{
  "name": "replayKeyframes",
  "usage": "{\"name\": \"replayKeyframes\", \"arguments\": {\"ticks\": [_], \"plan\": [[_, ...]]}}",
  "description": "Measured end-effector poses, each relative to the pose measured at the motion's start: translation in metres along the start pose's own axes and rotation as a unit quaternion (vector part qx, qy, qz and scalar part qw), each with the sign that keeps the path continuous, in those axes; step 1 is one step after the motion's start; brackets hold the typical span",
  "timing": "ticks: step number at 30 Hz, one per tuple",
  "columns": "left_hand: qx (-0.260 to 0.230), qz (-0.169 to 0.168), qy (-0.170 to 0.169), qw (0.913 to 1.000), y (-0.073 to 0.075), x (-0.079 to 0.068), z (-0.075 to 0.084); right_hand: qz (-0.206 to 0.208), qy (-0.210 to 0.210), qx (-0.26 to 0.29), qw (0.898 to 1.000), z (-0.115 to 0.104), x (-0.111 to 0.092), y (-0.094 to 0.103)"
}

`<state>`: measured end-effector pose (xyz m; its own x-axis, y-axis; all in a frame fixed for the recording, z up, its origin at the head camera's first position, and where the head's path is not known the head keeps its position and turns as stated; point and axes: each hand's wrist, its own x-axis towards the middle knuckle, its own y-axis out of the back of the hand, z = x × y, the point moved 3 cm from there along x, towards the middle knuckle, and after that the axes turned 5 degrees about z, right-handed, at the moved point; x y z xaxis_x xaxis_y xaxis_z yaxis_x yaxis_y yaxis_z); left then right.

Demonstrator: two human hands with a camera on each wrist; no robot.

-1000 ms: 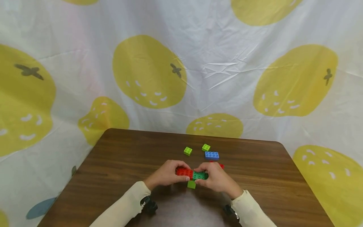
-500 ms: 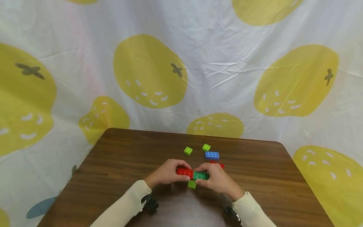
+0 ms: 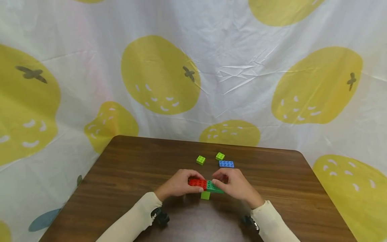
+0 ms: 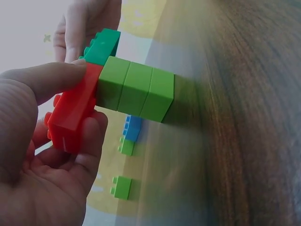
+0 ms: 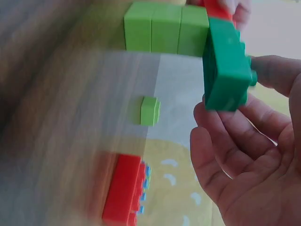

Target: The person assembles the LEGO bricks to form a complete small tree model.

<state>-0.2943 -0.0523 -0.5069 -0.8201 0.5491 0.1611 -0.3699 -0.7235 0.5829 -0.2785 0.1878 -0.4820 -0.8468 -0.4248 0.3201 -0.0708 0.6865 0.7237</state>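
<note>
My left hand (image 3: 179,184) pinches a red toy brick (image 4: 70,113) between thumb and fingers. Against its end sits a green toy brick (image 5: 230,70), in line with the red one. Under the joint of the two stands a column of lime green bricks (image 4: 136,89), reaching down toward the table; only part of it shows in the head view. Around the green brick's outer end my right hand (image 3: 239,185) is loosely spread. Its thumb lies right at the studs, and its fingers are beside the brick's far side in the right wrist view.
Beyond the hands on the brown table (image 3: 136,161) lie two small lime green bricks, one to the left (image 3: 201,160) and one further right (image 3: 220,156). A blue brick (image 3: 226,164) and a loose red brick (image 5: 122,188) lie near the right hand. A lemon-patterned cloth hangs behind.
My right hand has loosened from the green brick and shifted slightly up and right, uncovering more of it. The left hand keeps its hold on the red brick.
</note>
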Motion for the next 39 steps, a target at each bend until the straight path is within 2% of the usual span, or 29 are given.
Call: {"name": "replayKeyframes", "arguments": {"ticks": [13,21,30,36,39], "plan": [[-0.004,0.011,0.014,0.9998,0.001,-0.005,-0.005,0.054,-0.069,-0.052,0.995,0.045,0.001,0.019],[-0.001,0.015,0.013,0.9998,0.001,-0.007,-0.009,0.037,-0.088,-0.119,0.988,0.067,0.001,0.021],[-0.013,0.023,0.008,0.9996,0.003,-0.010,-0.009,-0.012,-0.114,-0.143,0.983,0.071,0.001,0.017],[-0.025,0.027,0.010,0.9993,0.004,-0.011,-0.008,-0.012,-0.114,-0.146,0.983,0.068,0.001,0.016],[-0.032,0.026,0.012,0.9991,0.005,-0.011,-0.008,-0.004,-0.100,-0.143,0.985,0.065,0.002,0.016]]}}
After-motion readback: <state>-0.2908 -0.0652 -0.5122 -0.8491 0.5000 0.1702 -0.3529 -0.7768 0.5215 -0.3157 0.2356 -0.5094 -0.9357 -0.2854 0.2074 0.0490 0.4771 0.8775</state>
